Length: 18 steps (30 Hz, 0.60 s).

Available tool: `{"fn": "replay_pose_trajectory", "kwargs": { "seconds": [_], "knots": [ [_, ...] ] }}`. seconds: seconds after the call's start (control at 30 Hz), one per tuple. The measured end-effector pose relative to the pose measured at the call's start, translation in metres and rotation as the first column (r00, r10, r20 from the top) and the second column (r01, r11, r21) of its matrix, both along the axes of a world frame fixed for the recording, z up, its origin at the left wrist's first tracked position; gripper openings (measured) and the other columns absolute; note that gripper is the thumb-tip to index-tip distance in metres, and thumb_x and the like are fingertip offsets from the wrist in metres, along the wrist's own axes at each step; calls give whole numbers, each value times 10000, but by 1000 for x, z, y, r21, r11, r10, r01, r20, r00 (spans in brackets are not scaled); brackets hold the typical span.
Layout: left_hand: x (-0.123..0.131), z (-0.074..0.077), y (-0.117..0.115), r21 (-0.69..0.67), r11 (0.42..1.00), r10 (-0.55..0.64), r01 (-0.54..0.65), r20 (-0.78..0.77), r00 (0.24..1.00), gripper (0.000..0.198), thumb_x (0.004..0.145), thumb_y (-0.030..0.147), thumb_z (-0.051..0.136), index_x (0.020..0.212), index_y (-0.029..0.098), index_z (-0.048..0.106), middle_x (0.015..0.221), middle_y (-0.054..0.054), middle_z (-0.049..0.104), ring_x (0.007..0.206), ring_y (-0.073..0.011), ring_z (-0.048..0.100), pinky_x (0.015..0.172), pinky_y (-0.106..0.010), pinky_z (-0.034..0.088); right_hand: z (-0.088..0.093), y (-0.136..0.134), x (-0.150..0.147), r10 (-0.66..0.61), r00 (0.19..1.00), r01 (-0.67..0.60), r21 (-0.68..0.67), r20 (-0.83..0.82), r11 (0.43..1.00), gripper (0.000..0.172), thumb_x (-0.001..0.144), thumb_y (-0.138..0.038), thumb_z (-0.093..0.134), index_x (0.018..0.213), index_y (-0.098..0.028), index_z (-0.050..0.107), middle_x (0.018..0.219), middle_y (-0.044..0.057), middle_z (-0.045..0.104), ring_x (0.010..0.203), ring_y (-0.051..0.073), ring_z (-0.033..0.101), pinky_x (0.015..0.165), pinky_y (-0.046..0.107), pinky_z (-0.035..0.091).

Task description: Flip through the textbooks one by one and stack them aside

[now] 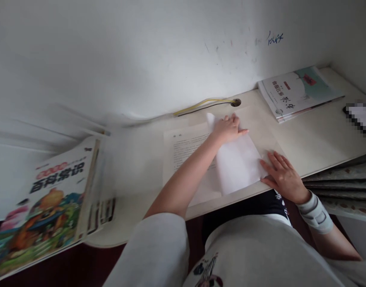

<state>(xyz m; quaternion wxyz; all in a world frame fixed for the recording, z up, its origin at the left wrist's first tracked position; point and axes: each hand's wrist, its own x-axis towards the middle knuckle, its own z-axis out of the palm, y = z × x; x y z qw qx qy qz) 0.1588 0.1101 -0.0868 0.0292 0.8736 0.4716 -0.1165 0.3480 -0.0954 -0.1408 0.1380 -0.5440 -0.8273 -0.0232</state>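
A white sheet of paper [236,163] lies folded over on a printed sheet [183,147] in the middle of the white desk [314,143]. My left hand [227,128] rests on the folded sheet's far edge, fingers curled over it and pressing down. My right hand [281,173] lies flat with fingers stretched out on the sheet's near right corner, close to the desk's front edge. The printed sheet shows lines of text to the left of my left forearm.
A thick colourful book [48,207] lies at the left, overhanging the desk. A thin workbook [299,92] sits at the back right by the wall. A yellow cable [200,104] runs into a desk hole [236,102]. A blurred-out object [361,118] is at the right edge.
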Motion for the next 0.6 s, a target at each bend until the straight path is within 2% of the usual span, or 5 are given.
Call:
{"fn": "replay_pose_trajectory", "kwargs": {
  "seconds": [0.1,0.3,0.4,0.6],
  "knots": [
    [1,-1,3,-59,998,-19,20,19,1000,801,876,648,221,1387,37,299,1512,-227,204,1384,-329,225,1065,-430,266,1,0,0,1,1000,-1,1,-2,1000,550,881,-502,466,1332,-188,490,1449,181,371,1357,319,303,1053,484,339],
    [-9,4,5,-167,979,-115,121,43,992,723,883,610,260,1385,93,301,1516,-190,226,1400,-264,214,1085,-363,242,3,0,0,-3,1000,3,1,1,1000,529,891,-484,458,1336,-198,482,1454,166,370,1358,314,303,1047,487,344],
    [-11,4,5,-187,973,-127,132,39,991,731,890,589,274,1414,79,252,1532,-197,164,1413,-278,166,1097,-393,221,2,0,0,-2,1000,2,-6,-6,1000,529,890,-488,457,1333,-200,486,1460,163,362,1360,315,299,1049,493,341],
    [-2,-8,11,-143,989,-33,38,39,999,802,889,615,250,1477,99,74,1547,-198,41,1418,-352,61,1096,-531,170,3,1,0,-3,1000,3,-14,-4,1000,531,892,-492,452,1336,-201,485,1456,163,369,1364,310,293,1053,490,340]
  ]
}}
